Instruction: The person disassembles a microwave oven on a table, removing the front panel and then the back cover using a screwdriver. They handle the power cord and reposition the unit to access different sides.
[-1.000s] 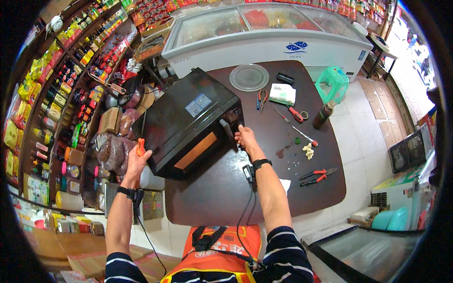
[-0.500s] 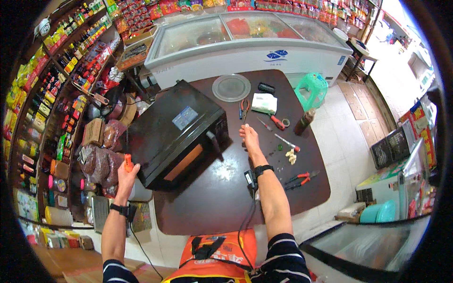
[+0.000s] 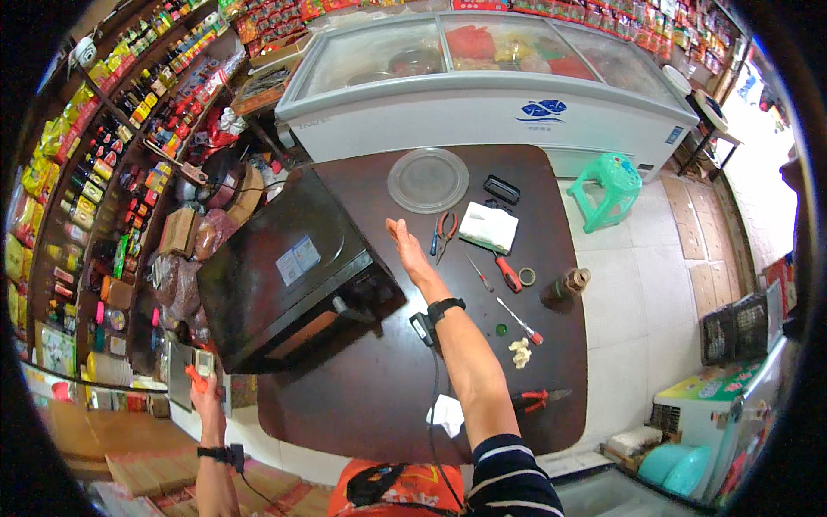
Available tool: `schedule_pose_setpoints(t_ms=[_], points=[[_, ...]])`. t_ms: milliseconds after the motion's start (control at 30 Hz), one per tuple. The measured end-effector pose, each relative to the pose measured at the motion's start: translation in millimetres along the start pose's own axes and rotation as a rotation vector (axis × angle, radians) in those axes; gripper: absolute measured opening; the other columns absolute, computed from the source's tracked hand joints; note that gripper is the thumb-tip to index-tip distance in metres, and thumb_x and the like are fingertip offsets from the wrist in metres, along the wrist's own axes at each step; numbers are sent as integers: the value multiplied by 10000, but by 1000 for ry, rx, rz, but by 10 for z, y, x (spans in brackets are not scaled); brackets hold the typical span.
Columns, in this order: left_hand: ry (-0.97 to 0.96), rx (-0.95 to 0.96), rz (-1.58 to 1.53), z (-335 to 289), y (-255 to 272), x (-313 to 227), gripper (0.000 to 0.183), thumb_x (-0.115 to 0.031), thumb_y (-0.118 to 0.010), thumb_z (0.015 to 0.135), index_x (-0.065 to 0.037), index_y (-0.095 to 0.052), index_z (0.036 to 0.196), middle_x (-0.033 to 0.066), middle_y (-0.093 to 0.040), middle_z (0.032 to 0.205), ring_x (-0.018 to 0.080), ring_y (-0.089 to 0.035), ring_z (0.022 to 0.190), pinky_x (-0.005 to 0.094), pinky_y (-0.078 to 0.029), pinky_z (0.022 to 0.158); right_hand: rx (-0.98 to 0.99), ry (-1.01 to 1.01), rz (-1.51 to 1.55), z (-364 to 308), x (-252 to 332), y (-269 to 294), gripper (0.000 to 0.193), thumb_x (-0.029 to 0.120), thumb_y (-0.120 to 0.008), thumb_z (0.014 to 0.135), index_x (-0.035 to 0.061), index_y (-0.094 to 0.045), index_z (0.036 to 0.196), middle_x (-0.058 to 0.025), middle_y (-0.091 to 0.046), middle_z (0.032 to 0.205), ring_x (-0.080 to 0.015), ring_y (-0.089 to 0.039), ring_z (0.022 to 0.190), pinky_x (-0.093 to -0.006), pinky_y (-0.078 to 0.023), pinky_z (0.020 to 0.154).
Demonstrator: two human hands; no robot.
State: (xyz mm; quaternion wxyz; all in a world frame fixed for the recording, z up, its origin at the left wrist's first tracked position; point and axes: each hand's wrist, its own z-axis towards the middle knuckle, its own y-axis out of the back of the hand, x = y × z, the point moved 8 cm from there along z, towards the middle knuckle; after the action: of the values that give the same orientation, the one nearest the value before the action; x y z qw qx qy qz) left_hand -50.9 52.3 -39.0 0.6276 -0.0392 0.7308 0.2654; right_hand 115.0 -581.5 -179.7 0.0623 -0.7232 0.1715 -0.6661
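Note:
A black microwave oven (image 3: 258, 233), with a pale label on top, sits askew on the dark table (image 3: 362, 405). My left hand (image 3: 208, 403) is closed round an orange-handled tool (image 3: 197, 376), off the near left corner of the oven; its exact kind is not clear. My right hand (image 3: 413, 254) hangs over the table, right of the oven, empty with its fingers stretched. Close to it lie pliers (image 3: 444, 234) and a round glass plate (image 3: 428, 179). Farther right are a white cloth pack (image 3: 488, 226), a red screwdriver (image 3: 507, 274) and a thin screwdriver (image 3: 479, 272).
A brown bottle (image 3: 567, 286), a tape roll (image 3: 526, 276) and red-handled pliers (image 3: 541, 399) are on the table's right side. A chest freezer (image 3: 482, 116) stands behind, a green stool (image 3: 606, 189) to the right. Loaded shelves (image 3: 103, 215) line the left. A thin cable hangs from each wrist.
The whole view has shifted. My left hand has come lower, still gripping the orange-handled tool. My right hand has moved left, away from the screwdrivers. The oven appears farther from the glass plate.

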Motion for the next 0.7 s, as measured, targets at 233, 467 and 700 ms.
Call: schedule_pose_setpoints(t_ms=[233,467,700], points=[[101,-103,37,-511,371,405,223,-160,-784,1012,-97,-572,1043,-45,-493,730,85,-477,566,274,-419,515,105,29,27,306,-5,-153,892,676,-259,1144,-34,-344,1678,-196,-330,1764,-299,-267,1654,-403,-183,1351],[232,-136,175,-942,297,575,243,-158,-768,1020,-135,-531,970,-38,-513,725,103,-482,534,279,-417,504,208,75,112,447,71,-349,880,655,-255,1155,-51,-338,1674,-194,-336,1761,-290,-268,1652,-393,-177,1350],[299,-64,156,-1114,31,488,223,-144,-737,1047,-122,-525,978,-30,-510,757,115,-489,608,312,-426,565,243,75,79,361,-31,-329,852,648,-257,1156,-3,-299,1704,-172,-287,1787,-283,-234,1665,-397,-170,1353]])
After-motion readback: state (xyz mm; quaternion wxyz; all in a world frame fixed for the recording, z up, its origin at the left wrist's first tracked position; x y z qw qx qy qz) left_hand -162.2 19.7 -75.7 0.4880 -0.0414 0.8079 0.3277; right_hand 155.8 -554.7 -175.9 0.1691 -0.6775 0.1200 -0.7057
